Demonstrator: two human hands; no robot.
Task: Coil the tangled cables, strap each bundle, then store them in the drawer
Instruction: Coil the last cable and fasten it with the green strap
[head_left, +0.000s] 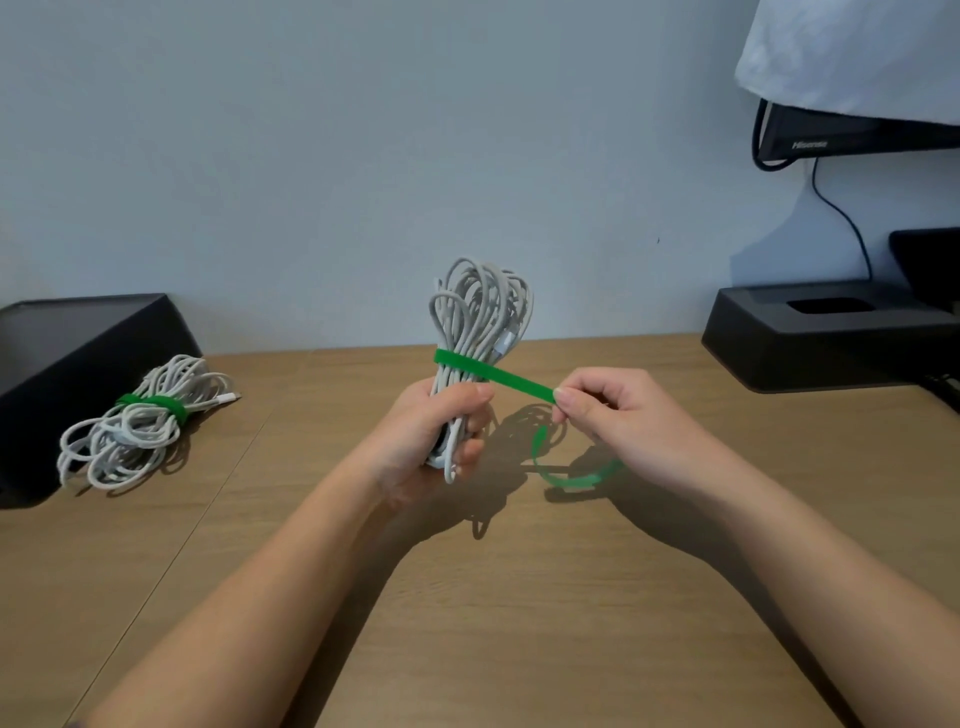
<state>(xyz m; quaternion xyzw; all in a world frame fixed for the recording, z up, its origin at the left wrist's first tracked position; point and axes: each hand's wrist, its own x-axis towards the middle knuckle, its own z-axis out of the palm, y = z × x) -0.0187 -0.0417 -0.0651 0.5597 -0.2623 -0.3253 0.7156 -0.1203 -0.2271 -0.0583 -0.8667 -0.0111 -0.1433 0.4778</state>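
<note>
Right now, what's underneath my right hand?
The green strap has a loose tail that curls beneath the right hand, over the wooden table. Where that tail runs up to the pinch is covered by the hand.

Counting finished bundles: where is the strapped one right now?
Head view, left side: the strapped bundle lies on the table beside the black box, well left of the left hand.
</note>
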